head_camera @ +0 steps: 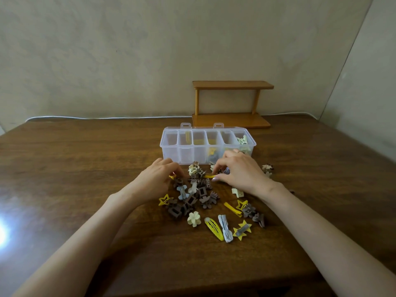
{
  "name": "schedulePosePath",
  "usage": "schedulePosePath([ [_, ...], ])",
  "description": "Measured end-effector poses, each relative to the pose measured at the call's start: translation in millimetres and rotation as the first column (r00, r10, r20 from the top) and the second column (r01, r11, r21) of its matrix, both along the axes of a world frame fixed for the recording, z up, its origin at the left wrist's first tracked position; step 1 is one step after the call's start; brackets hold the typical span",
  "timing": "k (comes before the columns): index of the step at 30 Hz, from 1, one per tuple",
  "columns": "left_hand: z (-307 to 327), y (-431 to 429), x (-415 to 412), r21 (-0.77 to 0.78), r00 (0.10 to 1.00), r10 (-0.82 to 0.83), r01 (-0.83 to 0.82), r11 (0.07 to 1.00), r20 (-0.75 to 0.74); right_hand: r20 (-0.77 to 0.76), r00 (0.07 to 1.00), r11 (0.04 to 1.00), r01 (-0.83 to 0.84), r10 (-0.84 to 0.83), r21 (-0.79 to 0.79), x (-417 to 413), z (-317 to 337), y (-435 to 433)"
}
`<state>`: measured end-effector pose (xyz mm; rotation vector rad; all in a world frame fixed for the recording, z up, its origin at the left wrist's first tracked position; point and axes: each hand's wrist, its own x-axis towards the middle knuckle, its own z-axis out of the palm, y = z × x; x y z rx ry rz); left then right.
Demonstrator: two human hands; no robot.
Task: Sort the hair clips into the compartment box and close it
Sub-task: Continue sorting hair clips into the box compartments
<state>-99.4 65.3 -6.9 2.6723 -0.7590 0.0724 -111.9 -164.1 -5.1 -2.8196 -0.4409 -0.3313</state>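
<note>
Sorting in progress, seen from the head camera. The clear plastic box [209,144] stands open on the table [85,157], at 12 o'clock from the loose pile of hair clips [199,200]. Two latch tabs rise from its far rim; the lid itself is hard to make out.

The right hand [240,171], at 2 o'clock of the pile, pinches one end of a long yellow clip [209,175] between thumb and fingertips. The left hand [159,177], at 10 o'clock, has its fingers curled and appears to pinch a small yellow clip [172,176].

**Risks.** The long yellow clip lies across a knot of brown and cream clips, so lifting it may snag them and scatter them towards the box or the table edge. Two hands working at once could drop a clip in the wrong compartment. A few clips lie apart at 3 o'clock, partly behind the right wrist, and may be overlooked. An overfilled compartment could probably stop the lid from latching.

**Contents.** The compartment at the right end holds pale cream-green clips. Yellow clips show through the walls of several middle compartments. What the left end holds cannot be told. Most clips remain unsorted. A wooden shelf [232,103] stands at 1 o'clock, behind the box.
</note>
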Motion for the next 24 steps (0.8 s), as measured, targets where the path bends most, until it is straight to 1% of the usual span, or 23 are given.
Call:
schedulePosePath([
  [5,5.4,3.3,1.3,-0.059,0.998,0.051,-0.049,0.997,0.044,0.047,0.999,1.0,0.008,-0.008,-0.016,-1.4,0.4,1.3],
  [7,10.2,6.8,2.3,-0.083,0.993,0.115,-0.112,0.99,0.036,0.081,0.997,0.999,0.018,-0.021,0.03,-4.0,4.0,-4.5],
  [9,15.5,11.2,1.4,-0.086,0.989,0.149,-0.15,0.985,-0.018,0.1,0.995,0.995,0.017,-0.026,0.094,-5.7,6.5,-9.9],
  [12,21.3,16.1,-1.6,-0.042,0.981,0.088,-0.096,0.994,-0.173,0.066,0.997,0.976,0.025,-0.04,0.214,-7.6,5.7,-15.0],
  [14,22.1,18.4,-3.1,0.031,0.958,0.038,-0.03,0.999,-0.285,0.05,0.998,0.961,0.03,-0.046,0.274,-7.5,4.0,-16.8],
  [15,21.7,19.9,-3.0,0.061,0.948,0.026,-0.007,0.998,-0.318,0.049,0.998,0.955,0.031,-0.048,0.297,-7.4,3.8,-17.6],
  [20,20.1,24.0,-0.5,0.079,0.926,-0.005,0.037,0.996,-0.377,0.075,0.993,0.883,0.041,-0.086,0.467,-8.2,6.6,-23.5],
  [24,17.9,20.3,-1.1,0.121,0.941,-0.022,0.067,0.99,-0.338,0.108,0.986,0.813,0.04,-0.126,0.581,-8.3,7.6,-28.8],
])
